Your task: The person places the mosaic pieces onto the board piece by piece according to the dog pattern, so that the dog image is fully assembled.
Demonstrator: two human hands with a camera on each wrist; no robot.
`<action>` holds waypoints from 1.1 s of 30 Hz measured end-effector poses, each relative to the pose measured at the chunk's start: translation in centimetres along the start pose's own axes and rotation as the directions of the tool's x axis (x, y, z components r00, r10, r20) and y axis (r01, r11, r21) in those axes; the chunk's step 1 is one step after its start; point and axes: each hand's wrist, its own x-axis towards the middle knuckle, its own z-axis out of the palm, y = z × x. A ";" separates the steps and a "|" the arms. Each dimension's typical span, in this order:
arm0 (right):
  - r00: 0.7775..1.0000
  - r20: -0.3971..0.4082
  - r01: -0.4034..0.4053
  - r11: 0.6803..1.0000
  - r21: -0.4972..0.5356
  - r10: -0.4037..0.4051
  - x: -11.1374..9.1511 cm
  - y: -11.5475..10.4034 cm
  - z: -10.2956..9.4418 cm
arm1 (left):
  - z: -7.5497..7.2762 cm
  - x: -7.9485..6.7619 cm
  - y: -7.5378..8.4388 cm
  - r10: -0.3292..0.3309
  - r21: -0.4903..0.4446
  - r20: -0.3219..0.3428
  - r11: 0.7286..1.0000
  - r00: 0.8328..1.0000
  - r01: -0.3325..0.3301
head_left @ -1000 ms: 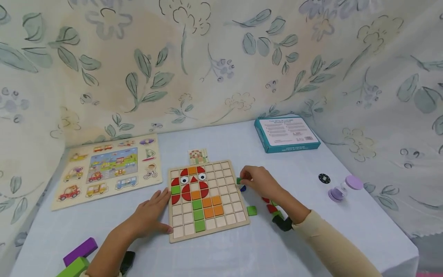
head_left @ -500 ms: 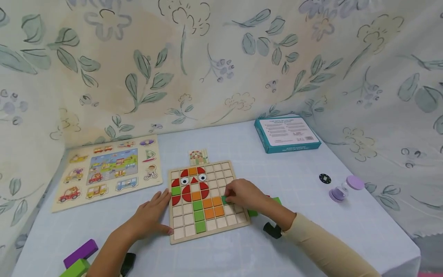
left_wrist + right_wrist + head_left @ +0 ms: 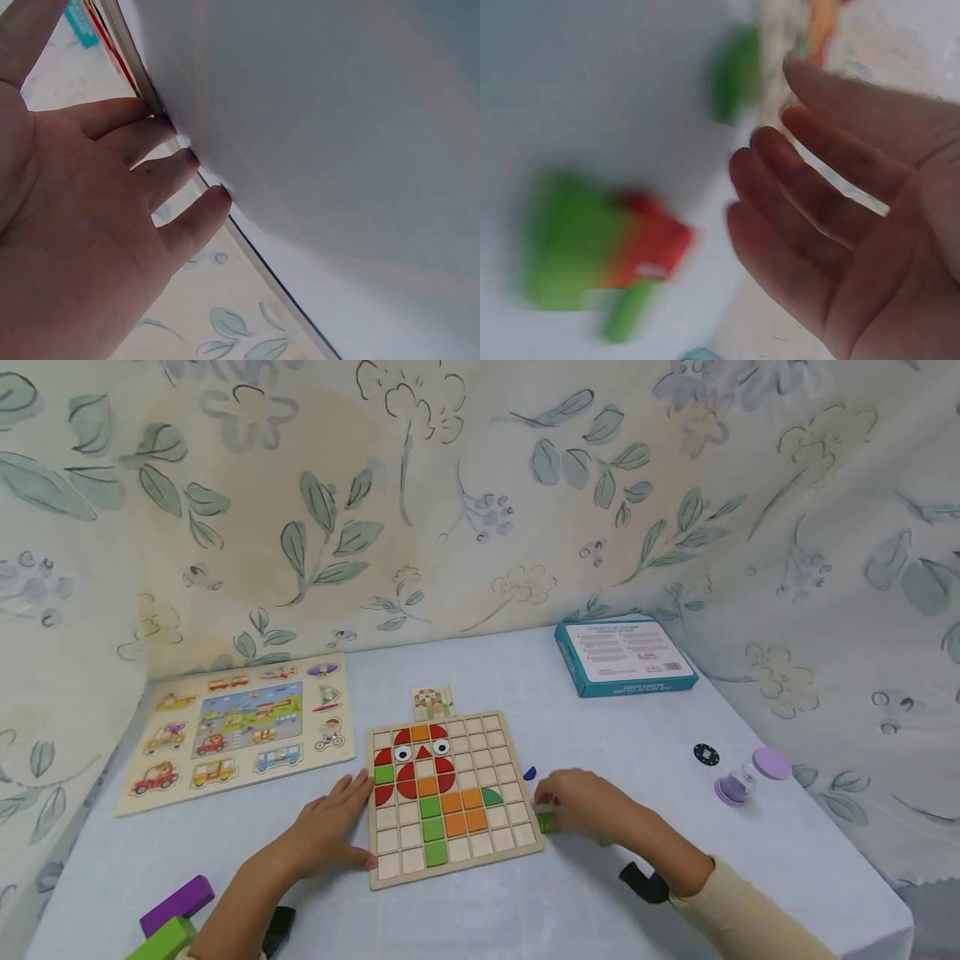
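Observation:
A wooden grid board (image 3: pixel 480 739) carries red, orange and green tiles and two eye tiles. My left hand (image 3: pixel 330 827) rests at its left edge with fingers extended; in the left wrist view the fingertips touch the table beside the edge. A green quarter-round tile (image 3: pixel 491 796) lies in a cell right of the orange square tiles (image 3: pixel 463 809). My right hand (image 3: pixel 588 806) is just off the board's right edge, over a green square tile (image 3: pixel 548 822), fingers loosely bent and holding nothing. Blurred red tiles (image 3: pixel 656 236) and green tiles (image 3: pixel 570 240) lie below it in the right wrist view.
A pattern card (image 3: pixel 432 702) lies behind the board, a blue tile (image 3: pixel 530 773) to its right. Around stand a vehicle puzzle (image 3: pixel 247 727), a teal box (image 3: pixel 630 656), a black disc (image 3: pixel 707 754), a purple-lidded sand timer (image 3: pixel 752 774), and purple (image 3: pixel 177 906) and green blocks (image 3: pixel 162 940).
My right hand took a green quarter-round tile from beside the board, set it in a cell right of the orange squares, let go and moved back right. My left hand stayed at the edge.

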 end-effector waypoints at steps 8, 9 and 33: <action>0.980 -0.170 0.102 0.995 -0.016 -0.103 -1.0 0.2 1.5 | -1.1 0.3 0.1 0.023 0.046 0.005 0.999 1.000 -0.023; 0.976 -0.179 0.122 0.993 -0.007 -0.121 -0.6 -0.2 1.4 | -1.2 0.3 0.1 0.018 0.047 0.007 0.999 1.000 -0.019; 0.945 -0.181 0.261 0.961 -0.093 -0.274 2.0 -3.7 2.8 | -1.5 -0.4 -0.2 0.020 0.050 -0.021 0.999 1.000 -0.019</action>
